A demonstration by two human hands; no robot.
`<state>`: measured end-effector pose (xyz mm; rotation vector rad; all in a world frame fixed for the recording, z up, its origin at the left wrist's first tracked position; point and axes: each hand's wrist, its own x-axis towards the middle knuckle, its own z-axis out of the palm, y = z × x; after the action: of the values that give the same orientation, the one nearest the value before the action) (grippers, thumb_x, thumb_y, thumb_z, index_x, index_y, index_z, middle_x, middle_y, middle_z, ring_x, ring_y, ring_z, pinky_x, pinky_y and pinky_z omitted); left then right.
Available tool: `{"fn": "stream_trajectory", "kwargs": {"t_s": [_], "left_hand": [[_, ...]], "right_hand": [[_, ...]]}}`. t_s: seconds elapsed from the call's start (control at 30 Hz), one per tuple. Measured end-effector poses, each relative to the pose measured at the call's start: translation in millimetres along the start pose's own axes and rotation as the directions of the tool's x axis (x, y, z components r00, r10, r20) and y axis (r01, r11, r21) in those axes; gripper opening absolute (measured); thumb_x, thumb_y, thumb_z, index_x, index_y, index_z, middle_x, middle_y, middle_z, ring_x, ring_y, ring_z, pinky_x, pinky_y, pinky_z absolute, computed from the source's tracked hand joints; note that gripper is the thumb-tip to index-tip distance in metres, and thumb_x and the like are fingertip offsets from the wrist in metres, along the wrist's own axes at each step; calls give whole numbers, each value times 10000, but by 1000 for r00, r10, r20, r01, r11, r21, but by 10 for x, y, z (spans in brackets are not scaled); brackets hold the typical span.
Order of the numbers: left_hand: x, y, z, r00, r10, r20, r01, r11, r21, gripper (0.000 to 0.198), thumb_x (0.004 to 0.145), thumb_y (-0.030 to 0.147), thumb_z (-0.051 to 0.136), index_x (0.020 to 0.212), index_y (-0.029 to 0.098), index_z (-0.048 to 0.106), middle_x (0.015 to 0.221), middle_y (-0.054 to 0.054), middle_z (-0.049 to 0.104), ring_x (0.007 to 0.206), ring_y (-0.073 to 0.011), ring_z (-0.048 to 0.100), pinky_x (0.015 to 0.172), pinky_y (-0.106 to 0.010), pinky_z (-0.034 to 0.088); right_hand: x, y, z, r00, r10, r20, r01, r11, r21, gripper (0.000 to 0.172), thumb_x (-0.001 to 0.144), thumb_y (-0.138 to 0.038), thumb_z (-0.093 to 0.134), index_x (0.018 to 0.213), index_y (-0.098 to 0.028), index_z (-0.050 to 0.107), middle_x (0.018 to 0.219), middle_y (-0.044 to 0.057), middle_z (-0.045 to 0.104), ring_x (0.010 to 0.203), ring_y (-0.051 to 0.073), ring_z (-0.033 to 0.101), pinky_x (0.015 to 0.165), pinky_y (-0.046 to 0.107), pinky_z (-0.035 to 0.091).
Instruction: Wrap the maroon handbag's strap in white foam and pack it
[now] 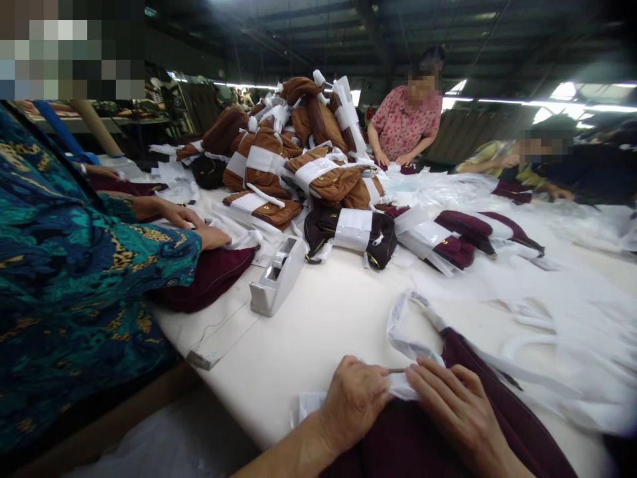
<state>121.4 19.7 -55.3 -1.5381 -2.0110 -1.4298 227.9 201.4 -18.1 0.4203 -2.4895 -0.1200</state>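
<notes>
Holding a dark maroon fabric bag (398, 441) at the near edge of a broad white table (348, 305), 2 bare hands meet over the bag's top. The left hand (355, 401) is curled into a loose fist, its thumb and forefinger pinching 1 end of a thin, brownish, rod-like piece (396, 370). The right hand (455, 401) lies with its fingers stretched out and close together, fingertips at the other end of that piece; whether they grip it or only press on it, I cannot tell. White wrapping shows just below the piece, between the hands, and a strap loop wrapped in white (397, 325) rises from the bag onto the table beyond.

Farther up the table stands a grey desktop tape dispenser (269, 292). Behind it, to the right, lies a black bag with a white band around its middle (316, 229), and beside that are banded maroon bags (460, 252). A tall heap of brown bags with white wrapping (326, 123) fills the back. At left, a co-worker in a teal patterned top (144, 259) has both hands at another maroon bag (219, 279). Across the table, a co-worker in a pink patterned shirt (405, 123) stands near the heap.
</notes>
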Motion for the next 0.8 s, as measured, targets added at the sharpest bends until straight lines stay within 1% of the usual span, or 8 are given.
{"fn": "stream_trajectory", "kwargs": {"t_s": [0.1, 0.17, 0.27, 0.33, 0.47, 0.63, 0.73, 0.8], "left_hand": [[-8, -6, 6, 1000, -14, 13, 14, 1000, 17, 239, 906, 268, 381, 766, 160, 542, 783, -41, 641, 706, -139, 585, 689, -298, 414], [-18, -5, 11, 1000, -17, 8, 17, 1000, 11, 201, 893, 240, 401, 770, 157, 536, 805, -38, 639, 719, -144, 581, 688, -305, 413], [-30, 2, 25, 1000, 10, 11, -10, 999, 38, 124, 867, 195, 438, 805, 155, 538, 842, -34, 637, 741, -149, 580, 686, -312, 404], [-39, 7, 35, 999, 39, 14, -40, 997, 73, 107, 856, 165, 445, 805, 156, 538, 828, -29, 637, 729, -145, 578, 675, -311, 398], [-49, 20, 49, 996, 62, -60, -56, 994, 92, 101, 840, 144, 455, 795, 160, 545, 801, -29, 636, 708, -136, 573, 665, -297, 399], [-7, -4, 84, 988, 5, -152, 9, 996, 87, 79, 815, 150, 475, 817, 160, 553, 829, -36, 633, 691, -136, 548, 673, -305, 401], [8, -56, 148, 993, -32, -116, 47, 991, 129, 96, 817, 151, 460, 758, 160, 536, 792, -25, 619, 682, -137, 540, 658, -309, 398], [-6, -89, 219, 998, -37, -53, 45, 986, 159, 105, 809, 161, 453, 731, 162, 523, 750, -25, 608, 673, -147, 545, 640, -323, 399]], "right_hand": [[20, 62, -75, 1000, -19, -6, 19, 995, -95, 361, 832, -229, 571, 1182, -157, 521, 1183, 125, 557, 1105, 253, 503, 917, 379, 373], [45, 47, -139, 1000, -17, 16, 19, 995, -96, 418, 805, -224, 602, 1203, -142, 504, 1239, 162, 501, 1153, 292, 455, 914, 394, 411], [81, -47, -172, 990, -42, 137, 48, 998, -41, 368, 861, -163, 483, 1229, -152, 480, 1283, 143, 462, 1186, 261, 426, 908, 345, 458], [85, -112, -137, 980, -46, 193, 43, 999, 19, 332, 897, -135, 374, 1203, -159, 501, 1229, 119, 514, 1149, 211, 469, 866, 286, 491], [30, -155, -9, 994, -37, 100, 20, 986, 164, 285, 912, -155, 346, 1096, -136, 563, 1056, 110, 614, 1080, 192, 523, 874, 290, 490], [-24, -75, 136, 996, -20, 89, 0, 975, 221, 324, 886, -103, 375, 1184, -117, 501, 1151, 138, 563, 1166, 241, 447, 937, 379, 448], [-30, 27, 155, 991, 20, 129, -44, 981, 187, 299, 878, -115, 389, 1137, -145, 535, 1149, 116, 563, 1135, 228, 481, 929, 355, 458], [-6, 118, 115, 981, -6, 192, -20, 991, 133, 291, 878, -193, 411, 1131, -179, 554, 1161, 95, 558, 1075, 214, 532, 868, 295, 500]]}}
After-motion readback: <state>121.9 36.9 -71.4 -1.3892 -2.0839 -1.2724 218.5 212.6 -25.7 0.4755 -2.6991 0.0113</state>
